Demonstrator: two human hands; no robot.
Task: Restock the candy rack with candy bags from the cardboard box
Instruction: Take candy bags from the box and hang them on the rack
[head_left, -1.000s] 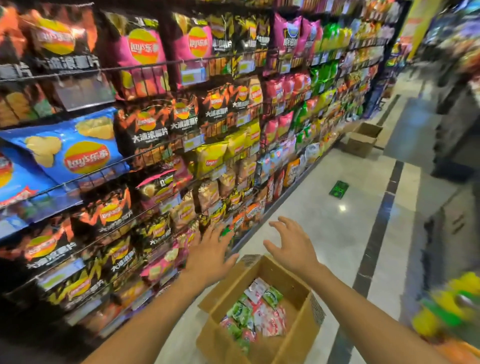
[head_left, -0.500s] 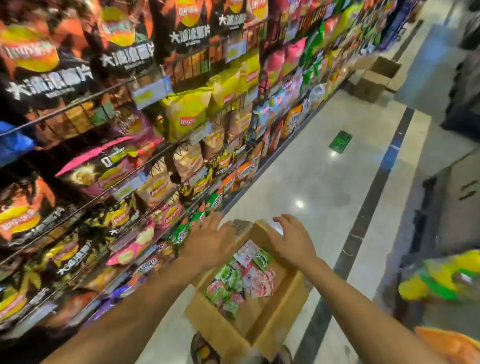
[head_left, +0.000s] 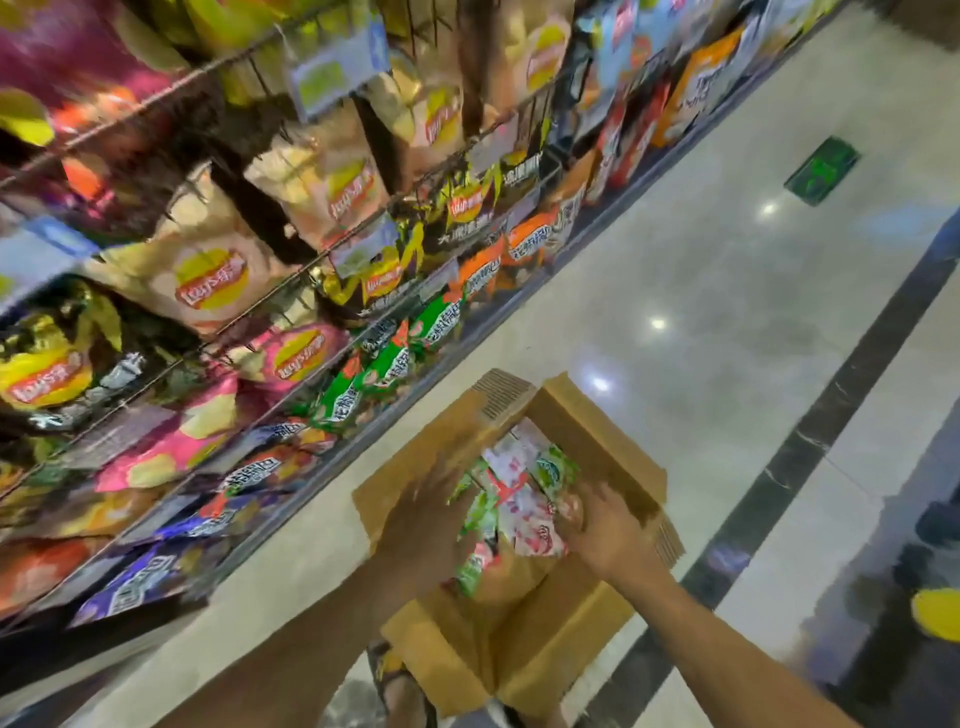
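Note:
An open cardboard box (head_left: 587, 431) stands on the floor beside the snack rack (head_left: 332, 249). Inside it lies a pile of small green, white and red candy bags (head_left: 519, 499). My left hand (head_left: 421, 525) is down in the box against the left side of the pile, blurred by motion. At the pile's right side my right hand (head_left: 602, 530) has its fingers curled against the bags. The blur hides whether either hand has closed on a bag.
The wire rack's shelves are packed with chip bags, and green packets (head_left: 389, 364) sit on its low shelf near the box. My sandalled foot (head_left: 400, 686) is just below the box. A green floor sticker (head_left: 821, 169) and a dark floor strip (head_left: 810, 441) lie to the right.
Both hands have dropped from the box's far rim down into the box, onto the candy bags. The view has tilted down and closer to the box.

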